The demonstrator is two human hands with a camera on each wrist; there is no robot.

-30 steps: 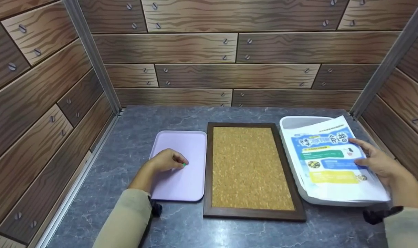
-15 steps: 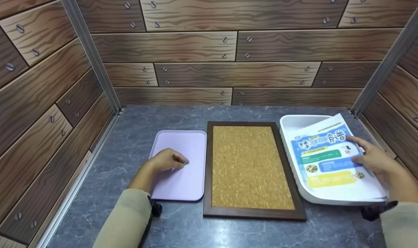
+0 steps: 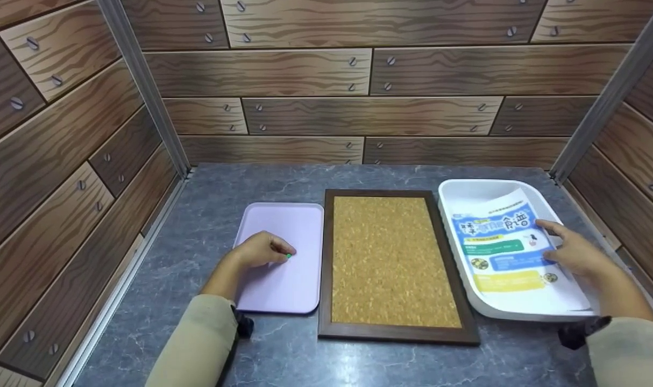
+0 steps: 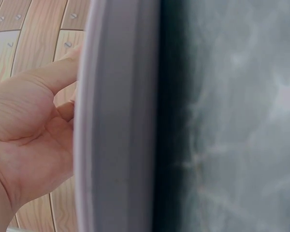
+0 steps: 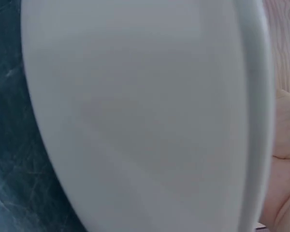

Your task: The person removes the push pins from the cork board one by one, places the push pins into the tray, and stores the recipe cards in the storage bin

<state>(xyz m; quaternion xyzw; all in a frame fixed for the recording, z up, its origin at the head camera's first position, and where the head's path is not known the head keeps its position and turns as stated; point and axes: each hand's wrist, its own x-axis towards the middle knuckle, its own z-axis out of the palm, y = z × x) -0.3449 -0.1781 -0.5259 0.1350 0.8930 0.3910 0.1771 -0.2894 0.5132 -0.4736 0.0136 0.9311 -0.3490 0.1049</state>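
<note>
In the head view my left hand (image 3: 262, 250) pinches a small green piece (image 3: 289, 256), about the size of a pin head, low over a lilac tray (image 3: 283, 290). Most of the piece is hidden by the fingertips. My right hand (image 3: 576, 252) rests at the right edge of a printed paper sheet (image 3: 504, 262), its thumb and index finger spread and fairly straight. The sheet, with blue, green and yellow blocks, lies in a white plastic tray (image 3: 458, 188), somewhat askew. In the wrist views the tray walls hide the fingertips of both hands.
A cork board (image 3: 391, 258) with a dark brown frame lies between the two trays, its sides close against both. The grey marbled tabletop (image 3: 359, 365) is bounded by wood-patterned walls (image 3: 434, 75) at the back and sides.
My right hand has moved left and the printed sheet has slid left and down with it, deeper into the white tray. My left hand has stayed in place.
</note>
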